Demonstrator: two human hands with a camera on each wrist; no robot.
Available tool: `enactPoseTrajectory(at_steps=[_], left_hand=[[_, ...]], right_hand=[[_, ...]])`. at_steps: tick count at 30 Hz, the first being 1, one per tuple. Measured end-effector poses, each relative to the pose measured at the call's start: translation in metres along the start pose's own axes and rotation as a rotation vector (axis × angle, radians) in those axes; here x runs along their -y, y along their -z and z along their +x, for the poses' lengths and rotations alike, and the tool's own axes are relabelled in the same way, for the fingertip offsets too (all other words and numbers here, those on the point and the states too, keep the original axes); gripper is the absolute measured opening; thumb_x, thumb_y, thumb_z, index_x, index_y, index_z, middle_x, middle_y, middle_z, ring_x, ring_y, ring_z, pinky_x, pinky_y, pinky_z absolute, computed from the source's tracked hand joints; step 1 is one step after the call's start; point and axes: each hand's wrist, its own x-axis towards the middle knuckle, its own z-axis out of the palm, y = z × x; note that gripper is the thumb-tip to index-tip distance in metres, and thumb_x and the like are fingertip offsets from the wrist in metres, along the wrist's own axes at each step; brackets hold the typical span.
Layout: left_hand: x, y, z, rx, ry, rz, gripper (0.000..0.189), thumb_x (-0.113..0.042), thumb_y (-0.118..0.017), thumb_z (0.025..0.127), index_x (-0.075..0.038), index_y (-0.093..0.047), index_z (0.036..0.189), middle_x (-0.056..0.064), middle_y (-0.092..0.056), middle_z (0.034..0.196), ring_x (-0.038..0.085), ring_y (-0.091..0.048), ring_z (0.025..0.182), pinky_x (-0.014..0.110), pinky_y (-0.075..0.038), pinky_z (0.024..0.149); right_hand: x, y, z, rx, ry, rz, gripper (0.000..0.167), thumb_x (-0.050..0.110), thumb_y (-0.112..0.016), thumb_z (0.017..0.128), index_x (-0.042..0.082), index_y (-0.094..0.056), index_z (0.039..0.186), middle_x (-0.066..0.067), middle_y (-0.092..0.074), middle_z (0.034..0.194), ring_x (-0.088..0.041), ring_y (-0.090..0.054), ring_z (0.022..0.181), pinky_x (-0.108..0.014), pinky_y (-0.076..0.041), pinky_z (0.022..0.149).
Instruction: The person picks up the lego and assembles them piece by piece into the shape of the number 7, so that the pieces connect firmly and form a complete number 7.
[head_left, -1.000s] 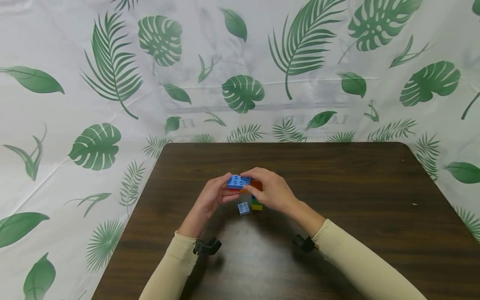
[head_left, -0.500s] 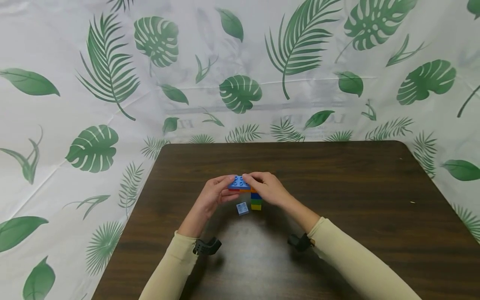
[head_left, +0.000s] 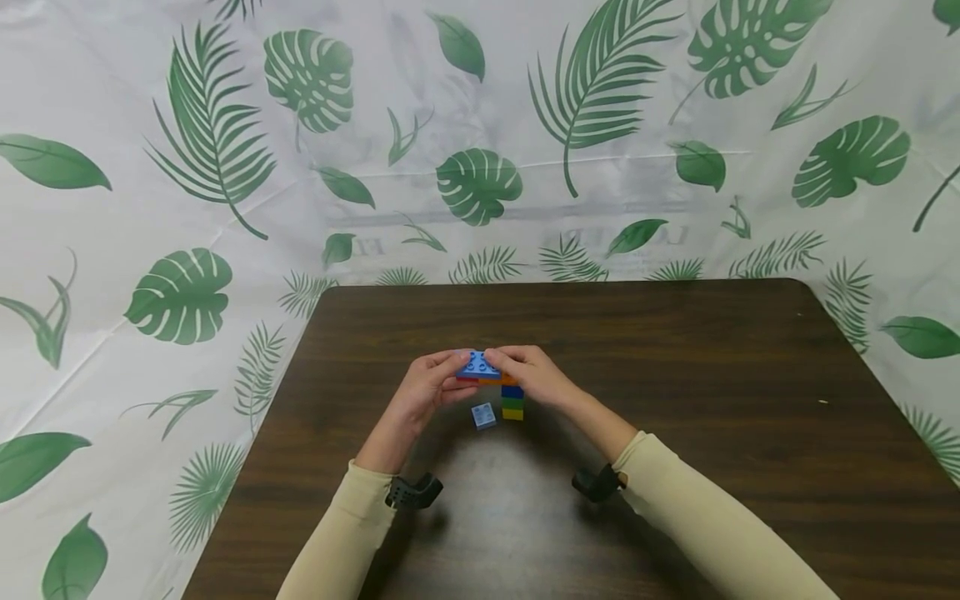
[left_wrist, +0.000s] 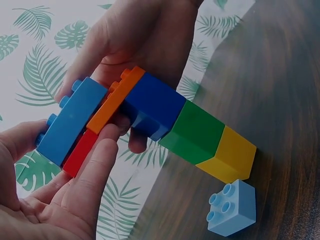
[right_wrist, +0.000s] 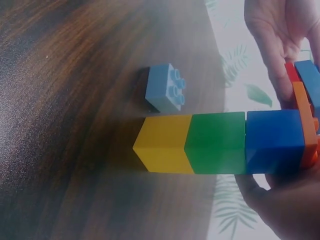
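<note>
A toy brick tower stands on the table: a yellow brick at the bottom, then a green one, a dark blue one and a thin orange brick that juts left. A medium blue brick lies on top, over a red brick beside the orange one. My left hand pinches the blue and red bricks at the left end, thumb above, fingers beneath. The right hand grips the upper right side, its thumb on the blue brick's studs.
A loose light blue brick with studs on top lies on the dark wooden table, just left of the tower's base. Behind the table hangs a white leaf-patterned curtain.
The right hand has shifted slightly left and its thumb has come onto the blue brick's studs. The left thumb has moved further over the brick's top. In the last half second both hands stay nearly still.
</note>
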Motion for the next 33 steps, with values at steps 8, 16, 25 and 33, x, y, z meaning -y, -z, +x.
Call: enactPoseTrajectory(at_steps=[8, 16, 25, 33], left_hand=[[-0.001, -0.001, -0.001, -0.008, 0.007, 0.001, 0.04, -0.023, -0.065, 0.097, 0.005, -0.06, 0.125, 0.017, -0.068, 0.108, 0.028, -0.071, 0.093, 0.033, -0.057, 0.075], [0.001, -0.001, 0.0, -0.025, 0.003, -0.003, 0.039, -0.02, -0.066, 0.096, 0.005, -0.06, 0.126, 0.019, -0.068, 0.109, 0.03, -0.071, 0.093, 0.033, -0.057, 0.074], [0.002, -0.003, -0.003, -0.024, -0.036, -0.019, 0.039, -0.016, -0.065, 0.096, 0.007, -0.059, 0.127, 0.02, -0.069, 0.105, 0.029, -0.072, 0.087, 0.034, -0.057, 0.073], [0.003, -0.006, -0.004, -0.048, -0.049, -0.011, 0.036, -0.018, -0.065, 0.097, 0.005, -0.061, 0.124, 0.018, -0.069, 0.102, 0.028, -0.073, 0.085, 0.033, -0.058, 0.071]], right_hand=[[0.014, 0.003, -0.006, 0.033, -0.026, 0.018, 0.042, 0.032, -0.045, 0.105, 0.0, -0.063, 0.126, -0.012, -0.066, 0.112, -0.026, -0.056, 0.1, -0.039, -0.046, 0.09], [0.001, 0.002, -0.001, 0.019, -0.026, 0.033, 0.043, 0.038, -0.047, 0.104, 0.005, -0.066, 0.124, -0.009, -0.066, 0.107, -0.026, -0.055, 0.099, -0.037, -0.045, 0.087], [-0.002, 0.003, 0.002, 0.029, 0.015, 0.039, 0.041, 0.031, -0.047, 0.105, 0.001, -0.064, 0.126, -0.011, -0.067, 0.111, -0.025, -0.056, 0.096, -0.033, -0.047, 0.084], [-0.004, 0.004, 0.002, 0.049, 0.04, 0.044, 0.041, 0.03, -0.044, 0.106, 0.0, -0.061, 0.13, -0.014, -0.065, 0.117, -0.027, -0.055, 0.102, -0.036, -0.046, 0.09]])
